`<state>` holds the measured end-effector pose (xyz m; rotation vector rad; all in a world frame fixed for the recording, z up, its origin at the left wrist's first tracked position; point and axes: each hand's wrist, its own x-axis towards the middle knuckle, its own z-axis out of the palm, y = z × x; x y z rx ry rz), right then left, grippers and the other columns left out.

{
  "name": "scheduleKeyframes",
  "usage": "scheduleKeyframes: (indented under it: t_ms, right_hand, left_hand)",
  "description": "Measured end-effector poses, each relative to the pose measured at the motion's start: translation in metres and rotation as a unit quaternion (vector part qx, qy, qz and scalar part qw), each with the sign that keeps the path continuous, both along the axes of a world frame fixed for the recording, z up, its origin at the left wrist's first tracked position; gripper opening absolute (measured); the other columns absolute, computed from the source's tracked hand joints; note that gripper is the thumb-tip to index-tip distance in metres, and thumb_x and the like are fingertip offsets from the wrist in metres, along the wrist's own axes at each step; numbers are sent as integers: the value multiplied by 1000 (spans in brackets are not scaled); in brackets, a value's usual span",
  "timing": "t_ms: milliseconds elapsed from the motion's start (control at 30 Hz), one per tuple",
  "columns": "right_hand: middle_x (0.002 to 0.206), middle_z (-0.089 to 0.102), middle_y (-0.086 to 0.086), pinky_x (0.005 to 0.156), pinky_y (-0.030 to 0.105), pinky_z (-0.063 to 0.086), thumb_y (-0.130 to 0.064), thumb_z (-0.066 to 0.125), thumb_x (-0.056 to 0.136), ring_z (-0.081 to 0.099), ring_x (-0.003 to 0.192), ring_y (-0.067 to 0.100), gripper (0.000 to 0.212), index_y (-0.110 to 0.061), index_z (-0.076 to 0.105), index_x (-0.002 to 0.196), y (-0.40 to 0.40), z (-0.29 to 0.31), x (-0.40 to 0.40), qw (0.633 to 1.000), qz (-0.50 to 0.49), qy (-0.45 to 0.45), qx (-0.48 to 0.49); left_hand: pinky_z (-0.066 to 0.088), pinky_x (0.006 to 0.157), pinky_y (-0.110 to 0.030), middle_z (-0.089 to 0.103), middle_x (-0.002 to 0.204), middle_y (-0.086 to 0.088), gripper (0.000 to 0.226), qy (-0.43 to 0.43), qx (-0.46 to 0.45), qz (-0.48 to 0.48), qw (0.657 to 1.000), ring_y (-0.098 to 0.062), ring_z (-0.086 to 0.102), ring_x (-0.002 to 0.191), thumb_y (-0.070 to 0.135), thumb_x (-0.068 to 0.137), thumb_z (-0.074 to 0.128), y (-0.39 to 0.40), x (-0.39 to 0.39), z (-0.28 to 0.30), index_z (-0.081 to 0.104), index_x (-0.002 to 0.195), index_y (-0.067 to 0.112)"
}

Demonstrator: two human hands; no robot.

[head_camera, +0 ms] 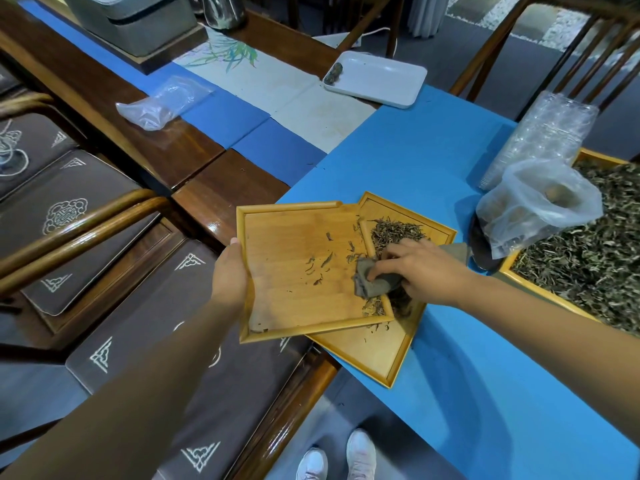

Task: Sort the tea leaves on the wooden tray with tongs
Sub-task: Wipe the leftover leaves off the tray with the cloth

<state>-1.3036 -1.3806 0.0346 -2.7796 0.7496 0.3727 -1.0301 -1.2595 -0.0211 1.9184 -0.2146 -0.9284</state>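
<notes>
Gripping: the left hand (pixel 228 271) is clasping the left edge of the upper wooden tray (pixel 298 306), thumb on the rim, at centre frame.
Pressing: the right hand (pixel 422 271) is closing its fingers on a grey cloth (pixel 370 282), pushing it against the upper tray's right rim.
Upper tray: it is lying partly over the lower wooden tray (pixel 374 355), tilted, with its left side hanging past the blue table cover (pixel 415 161).
Tea leaves: a few dark scattered leaves (pixel 322 265) are sitting on the upper tray; a denser leaf pile (pixel 391 230) is lying on the lower tray, just above the right hand.
Right edge of frame: a large tray of loose tea (pixel 588 258) is showing, with a clear plastic bag (pixel 533 206) resting at its corner.
Upper centre: a white tray (pixel 384 81) is sitting well apart from the hands.
Tongs: not appearing anywhere in view.
</notes>
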Motion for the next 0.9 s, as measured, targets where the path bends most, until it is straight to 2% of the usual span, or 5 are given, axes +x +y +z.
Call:
scheduleKeyframes:
  t_ms: [167, 467, 633, 767, 900]
  right_hand:
    - [111, 49, -2, 76, 31, 29, -3, 47, 80, 42, 105, 21, 59, -39, 46, 127, -5, -4, -3, 998, -47, -20, -29]
    - [116, 49, 2, 93, 38, 37, -3, 51, 81, 41, 110, 22, 57, -35, 48, 128, 5, 14, 8, 981, -118, -123, 95]
    - [116, 48, -2, 93, 29, 33, -6, 53, 82, 38, 108, 14, 59, -36, 44, 132, 45, 14, 31, 973, -71, -157, 156]
    - [118, 47, 0, 97, 35, 33, -8, 52, 83, 39, 113, 18, 58, -34, 43, 134, 76, 3, 44, 980, -13, -136, 142]
    - [120, 47, 3, 93, 35, 33, -11, 52, 86, 39, 110, 21, 58, -34, 39, 137, 85, -9, 50, 987, -10, -131, 96]
  left_hand:
    - [46, 90, -46, 65, 100, -6, 46, -31, 11, -11, 999, -21, 59, 93, 53, 92, 27, 4, 1, 4, 62, 89, 25]
    - [44, 90, -45, 64, 103, -8, 49, -43, 21, -18, 999, -25, 59, 99, 51, 94, 25, 8, -1, 8, 62, 92, 20]
    - [48, 74, -34, 66, 108, -8, 46, -20, -23, -18, 999, -26, 60, 105, 42, 94, 28, 8, -9, 8, 64, 112, 18]
    - [48, 93, -46, 65, 111, -12, 46, 8, -21, -11, 1000, -28, 60, 105, 40, 94, 29, 6, -14, 9, 63, 115, 16]
    - [48, 87, -45, 63, 100, -13, 47, 7, -2, -13, 1000, -28, 58, 97, 41, 92, 29, 6, -14, 10, 64, 104, 11]
